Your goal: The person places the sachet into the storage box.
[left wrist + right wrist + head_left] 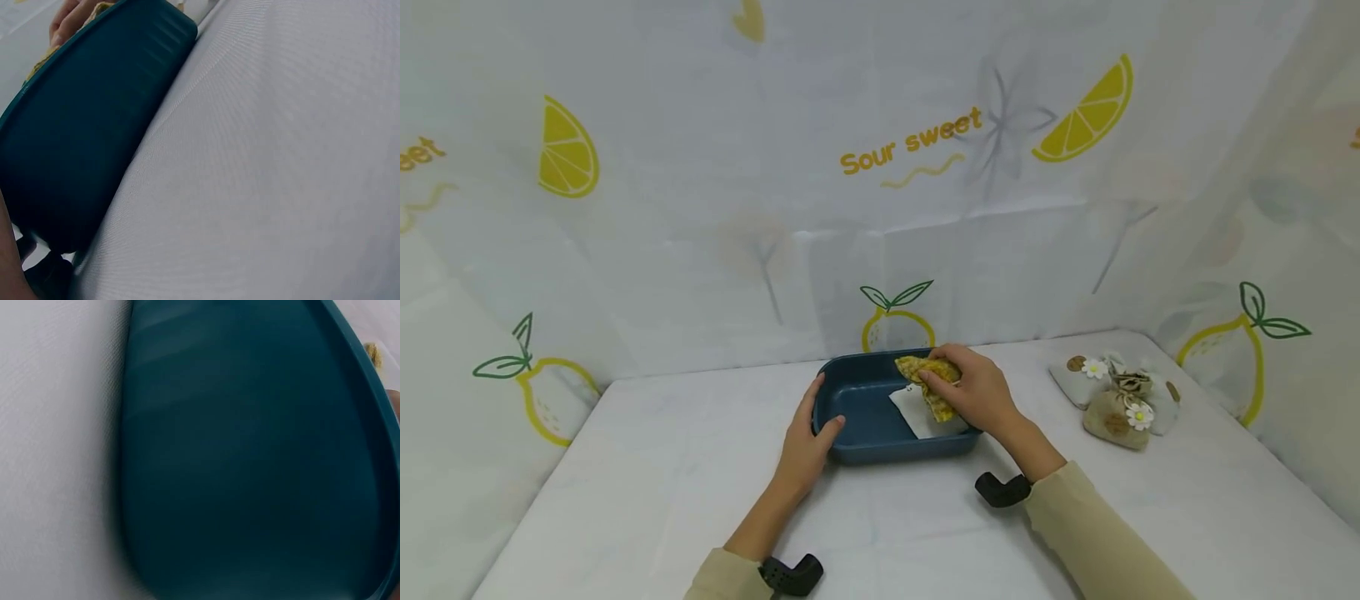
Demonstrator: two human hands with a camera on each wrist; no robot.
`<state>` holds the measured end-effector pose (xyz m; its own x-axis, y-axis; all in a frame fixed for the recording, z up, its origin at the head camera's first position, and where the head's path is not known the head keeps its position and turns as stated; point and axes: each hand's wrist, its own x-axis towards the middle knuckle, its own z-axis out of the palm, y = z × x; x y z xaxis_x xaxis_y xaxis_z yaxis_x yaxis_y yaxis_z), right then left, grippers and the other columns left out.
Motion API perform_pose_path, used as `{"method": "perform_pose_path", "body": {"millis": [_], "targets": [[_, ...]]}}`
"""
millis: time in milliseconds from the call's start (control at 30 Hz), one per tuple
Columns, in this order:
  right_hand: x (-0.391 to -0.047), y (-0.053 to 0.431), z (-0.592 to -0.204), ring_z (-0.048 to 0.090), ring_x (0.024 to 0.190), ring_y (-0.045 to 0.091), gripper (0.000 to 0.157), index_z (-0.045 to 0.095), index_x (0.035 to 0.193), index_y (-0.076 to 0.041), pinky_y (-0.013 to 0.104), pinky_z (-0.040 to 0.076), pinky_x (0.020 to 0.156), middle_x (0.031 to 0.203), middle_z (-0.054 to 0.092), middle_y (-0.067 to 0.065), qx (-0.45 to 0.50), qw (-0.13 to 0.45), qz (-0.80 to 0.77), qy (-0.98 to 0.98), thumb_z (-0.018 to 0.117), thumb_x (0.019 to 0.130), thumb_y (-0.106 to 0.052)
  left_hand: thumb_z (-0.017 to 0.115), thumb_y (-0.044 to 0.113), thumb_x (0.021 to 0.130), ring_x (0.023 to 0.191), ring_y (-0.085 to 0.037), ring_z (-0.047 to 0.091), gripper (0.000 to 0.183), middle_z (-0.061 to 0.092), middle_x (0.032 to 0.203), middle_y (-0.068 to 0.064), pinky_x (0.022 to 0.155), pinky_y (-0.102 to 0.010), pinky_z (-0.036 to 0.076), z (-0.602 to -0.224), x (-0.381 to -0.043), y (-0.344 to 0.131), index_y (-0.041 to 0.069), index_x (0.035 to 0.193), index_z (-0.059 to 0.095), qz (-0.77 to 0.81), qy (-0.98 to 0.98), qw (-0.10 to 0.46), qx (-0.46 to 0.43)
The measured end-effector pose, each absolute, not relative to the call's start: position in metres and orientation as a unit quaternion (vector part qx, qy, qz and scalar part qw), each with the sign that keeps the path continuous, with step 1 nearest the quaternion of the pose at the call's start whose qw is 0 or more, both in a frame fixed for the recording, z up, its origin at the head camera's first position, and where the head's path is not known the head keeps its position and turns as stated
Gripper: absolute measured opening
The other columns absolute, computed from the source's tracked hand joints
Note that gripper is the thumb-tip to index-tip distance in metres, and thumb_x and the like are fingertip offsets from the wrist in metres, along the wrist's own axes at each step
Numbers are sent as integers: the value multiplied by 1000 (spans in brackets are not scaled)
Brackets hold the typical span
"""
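A blue rectangular tray (857, 408) sits on the white-covered table near its back edge. My left hand (805, 437) holds its left end, thumb over the front rim and fingers along the outer side. Over the tray's right part, my right hand (973, 387) pinches a yellow patterned cloth pouch (936, 404). Under that pouch lies a white cloth piece (917, 408) with small dark marks, partly hidden by pouch and hand. The left wrist view shows the tray's outer wall (81, 119) with right-hand fingers above its rim; the right wrist view is mostly tray wall (250, 456).
Several small cloth sachets (1120, 400), beige and grey with white flowers, lie piled at the table's right. A white curtain (700, 208) printed with lemons hangs right behind the table. Black wrist devices (1002, 490) sit by both sleeves.
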<state>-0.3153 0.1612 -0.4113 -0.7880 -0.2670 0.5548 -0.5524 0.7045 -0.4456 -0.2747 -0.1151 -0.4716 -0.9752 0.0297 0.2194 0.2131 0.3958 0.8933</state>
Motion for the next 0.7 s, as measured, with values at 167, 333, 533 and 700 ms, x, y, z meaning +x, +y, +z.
{"method": "perform_pose_path", "body": {"millis": [167, 333, 533, 700], "targets": [[-313, 161, -411, 70, 89, 21, 27, 71, 111, -12, 42, 58, 77, 106, 75, 6, 232, 229, 307, -894, 75, 92, -31, 57, 27, 100, 157, -35, 22, 69, 24, 169, -9, 124, -63, 21, -470, -274, -116, 26, 162, 25, -542, -833, 78, -79], [-313, 159, -409, 70, 97, 21, 33, 70, 116, -15, 42, 58, 82, 114, 74, 4, 237, 214, 303, -898, 74, 92, -37, 56, 27, 100, 156, -36, 22, 68, 25, 169, -9, 123, -63, 21, -469, -274, -116, 24, 161, 26, -537, -835, 85, -81], [-311, 161, -410, 58, 130, 33, 54, 62, 140, -20, 58, 46, 107, 139, 64, 6, 252, 183, 305, -900, 72, 91, -41, 56, 25, 101, 157, -34, 20, 69, 23, 169, -8, 124, -62, 20, -471, -275, -117, 24, 162, 24, -539, -834, 80, -81], [-310, 164, -409, 51, 139, 34, 58, 55, 147, -21, 60, 43, 110, 148, 56, 7, 248, 168, 315, -901, 70, 94, -40, 56, 25, 101, 157, -36, 20, 69, 23, 169, -9, 124, -63, 20, -470, -275, -116, 24, 162, 24, -541, -834, 76, -80]]}}
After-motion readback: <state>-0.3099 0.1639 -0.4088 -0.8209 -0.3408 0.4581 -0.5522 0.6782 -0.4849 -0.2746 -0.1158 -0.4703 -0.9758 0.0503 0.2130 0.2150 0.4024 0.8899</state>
